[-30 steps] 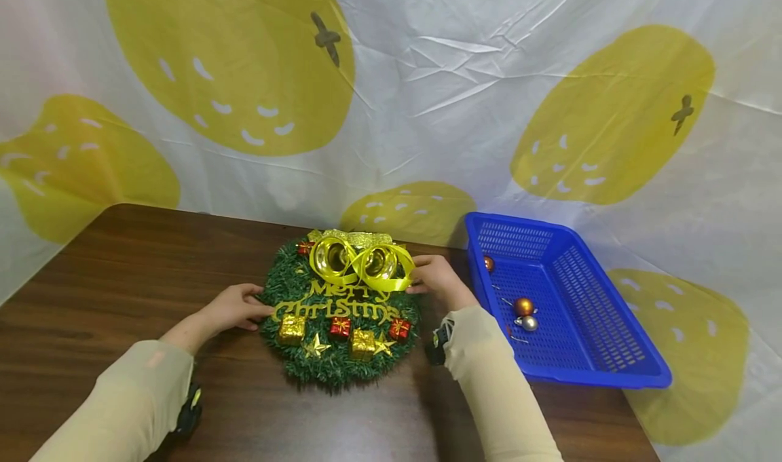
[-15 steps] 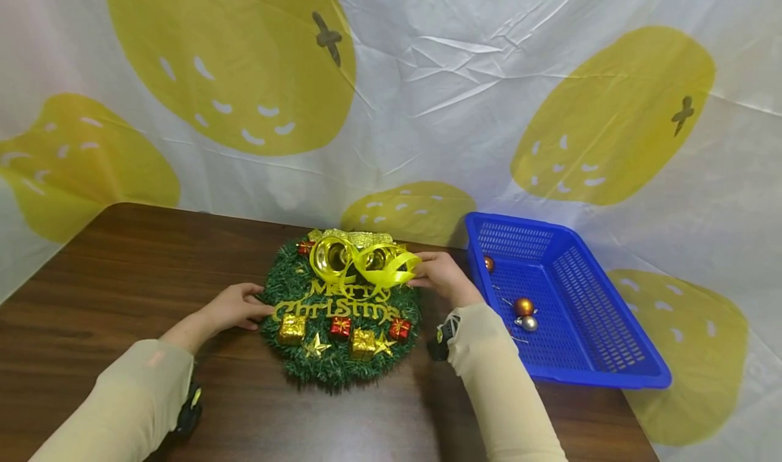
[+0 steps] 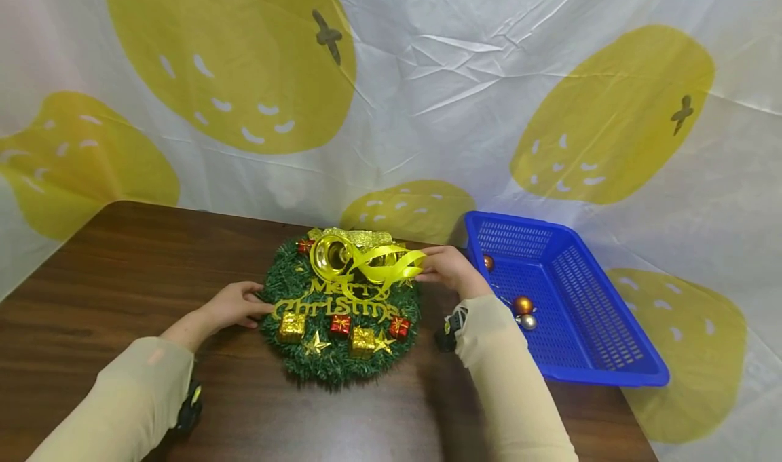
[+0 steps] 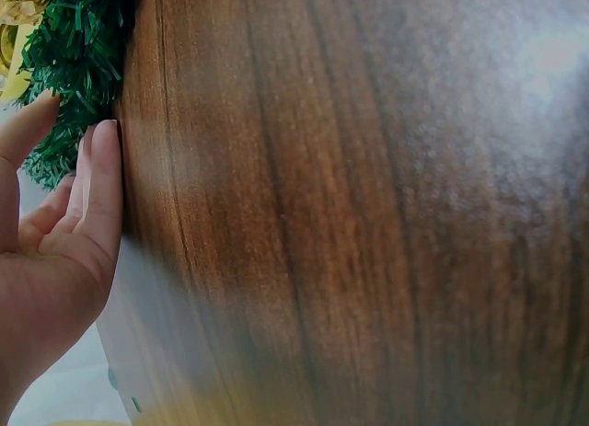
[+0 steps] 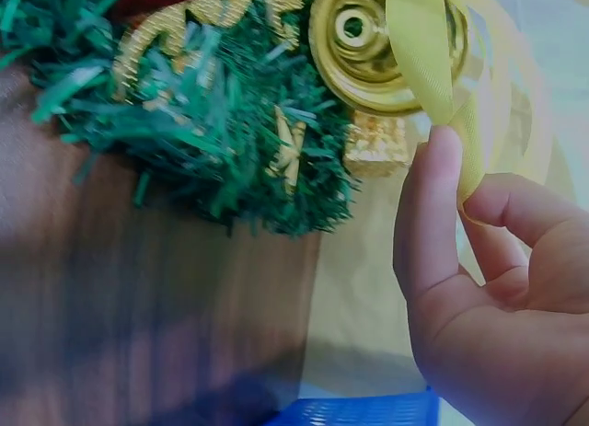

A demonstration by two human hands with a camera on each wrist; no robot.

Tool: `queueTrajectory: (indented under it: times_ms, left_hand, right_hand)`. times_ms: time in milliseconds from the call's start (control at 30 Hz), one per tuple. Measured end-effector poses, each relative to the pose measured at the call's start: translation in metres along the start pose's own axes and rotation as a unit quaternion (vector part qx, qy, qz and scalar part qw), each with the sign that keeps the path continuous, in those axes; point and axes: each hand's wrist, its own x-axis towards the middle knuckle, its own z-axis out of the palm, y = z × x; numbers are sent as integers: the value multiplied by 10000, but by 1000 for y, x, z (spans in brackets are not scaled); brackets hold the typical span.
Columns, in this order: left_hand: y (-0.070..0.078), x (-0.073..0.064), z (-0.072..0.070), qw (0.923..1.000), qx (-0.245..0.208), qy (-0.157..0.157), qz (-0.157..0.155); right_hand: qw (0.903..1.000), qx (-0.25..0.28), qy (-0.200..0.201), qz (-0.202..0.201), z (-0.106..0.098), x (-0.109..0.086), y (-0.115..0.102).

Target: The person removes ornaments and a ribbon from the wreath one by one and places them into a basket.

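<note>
A green Christmas wreath (image 3: 336,372) lies on the brown table, bearing gold "Merry Christmas" lettering (image 3: 342,308), gold and red gift boxes (image 3: 292,327) and gold stars. Two gold bells (image 3: 330,255) sit at its far side, the right one partly hidden by yellow ribbon (image 3: 391,258). My right hand (image 3: 452,270) pinches the ribbon between thumb and fingertips; the right wrist view shows the pinched ribbon (image 5: 471,155) stretching up across the bell. On the other side, my left hand (image 3: 232,304) holds the wreath's left edge, its thumb over the tinsel (image 4: 83,53) and fingers along the rim.
To the right stands a blue plastic basket (image 3: 601,378) with perforated walls. Inside lie orange baubles (image 3: 522,305) and a silver bauble (image 3: 527,322). A white cloth (image 3: 427,129) with yellow fruit prints hangs right behind the table (image 3: 153,265).
My right hand has drawn the ribbon slightly up and to the right, lifting its loops off the right bell into loose bands. My left hand stays at the wreath's edge.
</note>
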Motion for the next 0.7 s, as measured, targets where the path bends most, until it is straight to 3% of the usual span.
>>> queueTrajectory:
  times_ms: [133, 167, 267, 367, 400, 500, 700]
  left_hand:
    - [0, 0, 0, 10000, 19, -15, 6]
    - [0, 0, 0, 10000, 18, -15, 5]
    - [0, 0, 0, 10000, 17, -14, 11]
    - [0, 1, 0, 10000, 12, -1, 19]
    - [0, 1, 0, 10000, 15, 0, 23]
    - [-1, 2, 0, 10000, 14, -2, 25]
    - [-3, 2, -1, 10000, -4, -24, 33]
  right_hand:
    - [9999, -49, 52, -84, -13, 15, 5]
    - [9995, 134, -116, -256, -21, 28, 12]
    - [9989, 313, -220, -286, -32, 37, 15]
    - [9994, 149, -147, -279, -34, 27, 4]
    - [9999, -35, 30, -134, -28, 13, -6]
    - [9999, -64, 86, -99, -27, -4, -20]
    - [9999, -84, 144, -36, -34, -15, -34]
